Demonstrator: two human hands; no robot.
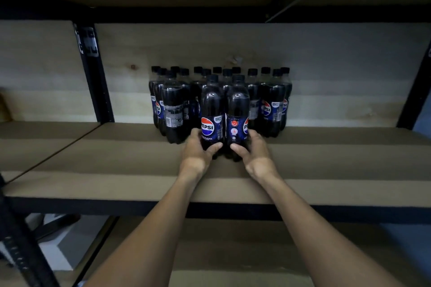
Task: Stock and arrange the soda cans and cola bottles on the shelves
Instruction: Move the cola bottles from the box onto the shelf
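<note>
– Two bottles were where?
– On shelf (116, 170), upright, touching, just before rear bottles (270, 105); we gripped left bottle (211, 109) w/ left hand (198, 154), right bottle (238, 109) w/ right hand (254, 154). Next: prob. nudge both back, labels fwd.

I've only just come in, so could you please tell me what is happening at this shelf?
A person is stocking cola bottles. Their left hand grips one front bottle low down and their right hand grips the bottle beside it; the two stand upright, side by side, on the middle shelf. Behind them a group of bottles already stands near the back wall. No cans are in view.
</note>
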